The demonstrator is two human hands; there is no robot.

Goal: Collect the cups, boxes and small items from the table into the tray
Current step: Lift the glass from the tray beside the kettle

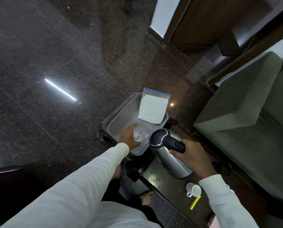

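A clear perforated plastic tray [121, 117] sits on a dark stool. A zip bag with a white packet [152, 109] leans in its far end. My left hand [129, 137] is shut on a clear glass [140, 134], inside the tray's near end. My right hand [190, 155] grips the black handle of a steel kettle [168, 155], held tilted above the dark table [162, 180], just right of the tray. A white mug [194, 190] and a yellow strip [195, 202] lie on the table near my right sleeve.
A grey-green sofa [246, 112] stands to the right of the table. Polished dark stone floor [55, 63] spreads to the left. My bare feet [148, 197] show below the table edge. A pinkish item [212, 222] pokes in at the bottom.
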